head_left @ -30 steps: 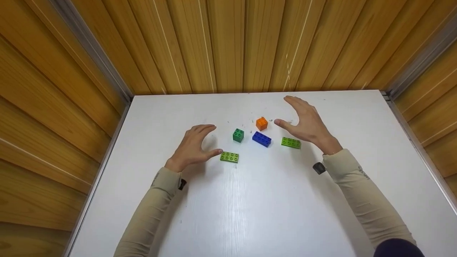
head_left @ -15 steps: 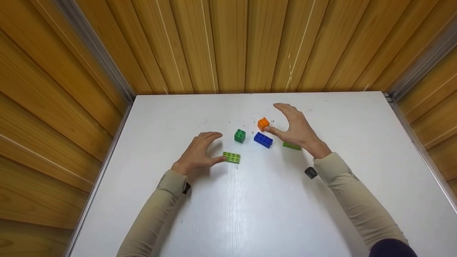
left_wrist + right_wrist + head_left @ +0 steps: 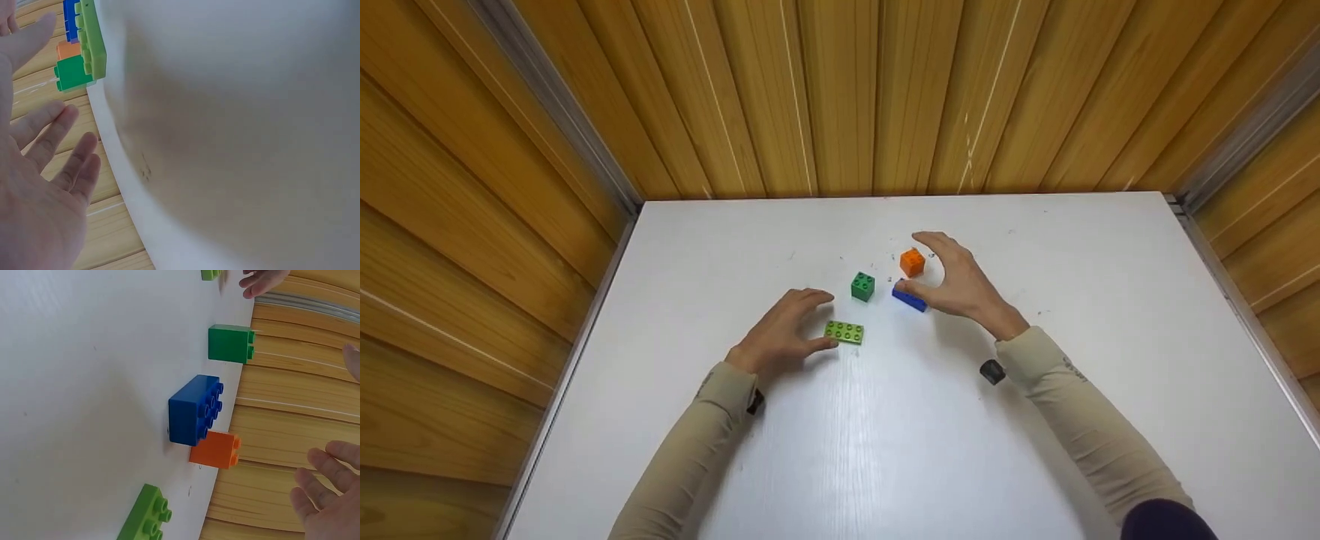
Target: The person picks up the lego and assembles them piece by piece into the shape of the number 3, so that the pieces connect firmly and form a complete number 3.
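Observation:
My left hand (image 3: 784, 330) hovers with spread fingers at the left end of a lime green toy building brick (image 3: 846, 331); its thumb tip overlaps that end. In the left wrist view the palm faces this brick, holding nothing. My right hand (image 3: 958, 286), likewise spread, hangs over the table, its thumb overlapping a blue brick (image 3: 907, 299). An orange brick (image 3: 912, 262) stands just left of the right fingers. Between the hands sits a dark green brick (image 3: 863, 286). A second lime green brick (image 3: 142, 517) shows in the right wrist view, but the right hand hides it in the head view.
All bricks rest on a white table (image 3: 840, 450). Yellow wood-look panels (image 3: 840, 97) rise behind its far edge and along both sides, with metal corner posts (image 3: 562, 97). Small dark specks mark the tabletop near the orange brick.
My right hand has moved left and nearer, from beside the orange brick to over the blue one, covering the right lime brick. My left hand has shifted slightly right and nearer. No brick has moved.

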`<state>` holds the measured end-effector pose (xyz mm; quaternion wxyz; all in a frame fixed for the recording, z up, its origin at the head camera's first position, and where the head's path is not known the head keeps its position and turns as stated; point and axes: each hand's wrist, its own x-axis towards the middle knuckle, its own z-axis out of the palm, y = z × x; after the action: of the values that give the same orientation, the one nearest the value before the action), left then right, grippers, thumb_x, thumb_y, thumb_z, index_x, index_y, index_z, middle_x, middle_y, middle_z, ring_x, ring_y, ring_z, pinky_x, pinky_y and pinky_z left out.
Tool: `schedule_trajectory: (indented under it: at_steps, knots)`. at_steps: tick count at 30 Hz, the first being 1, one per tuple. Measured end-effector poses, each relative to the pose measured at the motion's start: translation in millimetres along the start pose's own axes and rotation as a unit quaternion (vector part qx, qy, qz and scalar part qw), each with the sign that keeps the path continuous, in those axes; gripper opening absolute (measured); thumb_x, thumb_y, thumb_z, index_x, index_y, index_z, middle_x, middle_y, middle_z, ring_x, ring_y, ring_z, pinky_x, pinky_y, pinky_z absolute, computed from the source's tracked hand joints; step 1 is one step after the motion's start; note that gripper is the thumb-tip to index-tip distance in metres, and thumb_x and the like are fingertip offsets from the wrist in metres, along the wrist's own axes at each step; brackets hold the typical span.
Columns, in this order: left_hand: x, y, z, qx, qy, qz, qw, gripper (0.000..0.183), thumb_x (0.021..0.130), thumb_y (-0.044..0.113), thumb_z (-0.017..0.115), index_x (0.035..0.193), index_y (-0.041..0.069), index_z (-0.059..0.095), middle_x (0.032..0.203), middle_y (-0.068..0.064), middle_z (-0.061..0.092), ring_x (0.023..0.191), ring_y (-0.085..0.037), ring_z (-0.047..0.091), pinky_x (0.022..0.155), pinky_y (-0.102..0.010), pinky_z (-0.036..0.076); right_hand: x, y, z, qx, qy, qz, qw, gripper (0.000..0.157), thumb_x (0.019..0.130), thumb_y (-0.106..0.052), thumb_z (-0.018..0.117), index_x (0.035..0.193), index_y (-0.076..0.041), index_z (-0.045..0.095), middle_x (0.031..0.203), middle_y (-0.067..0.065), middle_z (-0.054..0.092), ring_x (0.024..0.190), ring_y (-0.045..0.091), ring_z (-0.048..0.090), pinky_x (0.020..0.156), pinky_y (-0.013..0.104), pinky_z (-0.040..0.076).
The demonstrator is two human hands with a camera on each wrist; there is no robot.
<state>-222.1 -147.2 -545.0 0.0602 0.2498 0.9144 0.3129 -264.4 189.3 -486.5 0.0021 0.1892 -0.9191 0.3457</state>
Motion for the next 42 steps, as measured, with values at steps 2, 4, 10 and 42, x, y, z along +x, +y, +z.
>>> schedule_trajectory:
  at_steps: [2,4,10,42]
  knots:
    - [0.6,0.0,2.0,0.0,-0.003,-0.002,1.0,0.077,0.091,0.048,0.084,0.153,0.011,0.057,0.157,-0.001,0.056,0.151,-0.022,0.045,0.13,-0.042,0.032,0.7,-0.3,4.2,0.004,-0.002,0.0,1.0,0.094,0.088,-0.063,0.08,0.162,-0.015,0.046,0.167,0.011,0.044,0.155,0.038,0.04,0.126,0.066,0.03]
    - [1.3,0.4,3.5,0.002,-0.004,-0.001,1.0,0.076,0.091,0.047,0.085,0.153,0.011,0.058,0.157,0.0,0.056,0.151,-0.021,0.046,0.13,-0.041,0.031,1.2,-0.7,8.2,0.006,-0.004,0.0,1.0,0.094,0.088,-0.062,0.08,0.162,-0.014,0.047,0.167,0.012,0.045,0.155,0.038,0.041,0.126,0.066,0.031]
    - [3.8,3.2,6.3,0.005,-0.004,0.003,1.0,0.071,0.091,0.043,0.086,0.15,0.01,0.062,0.153,-0.002,0.06,0.146,-0.023,0.05,0.128,-0.041,0.035,1.3,0.1,20.7,0.02,-0.003,-0.006,1.0,0.093,0.088,-0.057,0.084,0.161,-0.013,0.048,0.166,0.012,0.047,0.155,0.037,0.042,0.126,0.062,0.034]
    - [6.5,7.2,11.3,0.037,-0.026,-0.008,0.999,0.035,0.097,0.028,0.082,0.127,0.011,0.08,0.129,-0.004,0.069,0.122,-0.024,0.058,0.113,-0.043,0.049,17.3,5.0,73.5,0.046,-0.018,-0.04,0.998,0.073,0.089,-0.037,0.09,0.144,0.003,0.064,0.145,0.02,0.066,0.14,0.038,0.059,0.121,0.052,0.045]
